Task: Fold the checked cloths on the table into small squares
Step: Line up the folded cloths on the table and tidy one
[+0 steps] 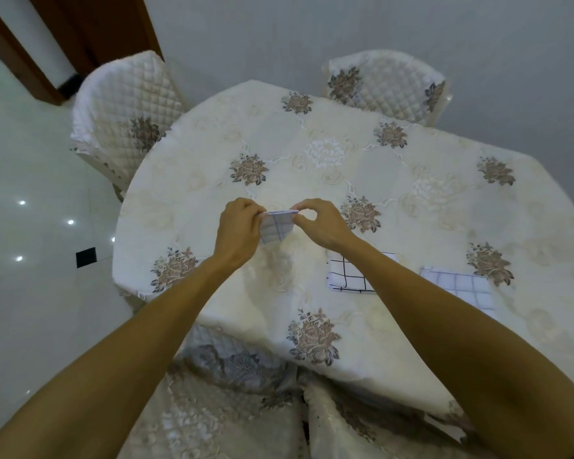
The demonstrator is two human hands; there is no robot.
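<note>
The person holds a small folded checked cloth [276, 226] over the middle of the table [328, 127]. The left hand [237, 231] pinches its upper left corner and the right hand [322, 223] pinches its upper right corner between thumb and forefinger. The cloth hangs between them with its top fold level; whether its lower tip touches the tablecloth [212, 147] cannot be told. The table's rounded left edge falls away to a glossy white floor [30, 180]. Beyond the hands a broad stretch of floral tablecloth runs to the far edge, where two quilted chairs stand, one at far left [123, 117] and one at far right [385, 84] by the grey wall. To the right of the hands two more cloths lie flat, well apart from the held one: a black-lined cloth [347, 276] and, near it further right, a grey-lined cloth [461, 286]. The right forearm crosses the black-lined cloth and hides its right side. The left hand's fingers cover the held cloth's left edge, so its layers cannot be counted. A third chair [239, 362] at the near edge is mostly hidden under the hanging tablecloth.
</note>
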